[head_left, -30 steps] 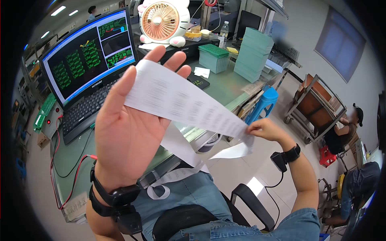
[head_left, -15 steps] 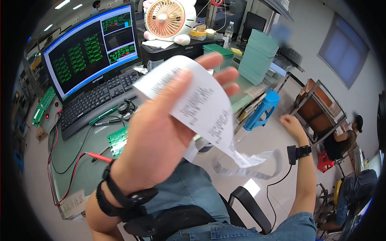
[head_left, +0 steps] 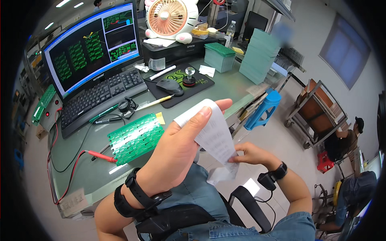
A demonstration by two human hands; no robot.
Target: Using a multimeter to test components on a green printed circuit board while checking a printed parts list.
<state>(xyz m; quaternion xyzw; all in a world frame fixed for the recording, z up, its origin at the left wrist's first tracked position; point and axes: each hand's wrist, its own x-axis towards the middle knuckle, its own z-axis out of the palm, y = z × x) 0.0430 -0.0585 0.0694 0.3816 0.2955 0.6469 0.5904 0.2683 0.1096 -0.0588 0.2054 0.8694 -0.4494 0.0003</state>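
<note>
My left hand (head_left: 171, 154) is closed on a long white printed paper strip (head_left: 217, 134), with the thumb across its upper end. The strip hangs down toward my lap, and its lower end curls over. Farther down, my right hand (head_left: 257, 154) pinches the strip's edge between thumb and fingers. A green circuit board panel (head_left: 134, 138) lies on the desk (head_left: 76, 168), left of my left hand. The tip of a red test probe (head_left: 100, 156) rests at the panel's near left corner.
A monitor (head_left: 80, 52) and a keyboard (head_left: 96, 94) stand at the left. A mouse (head_left: 169, 86) and a glass-knobbed stamp (head_left: 189, 78) sit on a dark mat. Stacked boards (head_left: 260, 56) stand behind. A blue stool (head_left: 263, 109) and a chair armrest (head_left: 249, 205) are at right.
My left hand has come down and nearer, bringing the paper strip along and uncovering the panel and mouse. My right hand has moved left and taken hold of the strip's lower part.
</note>
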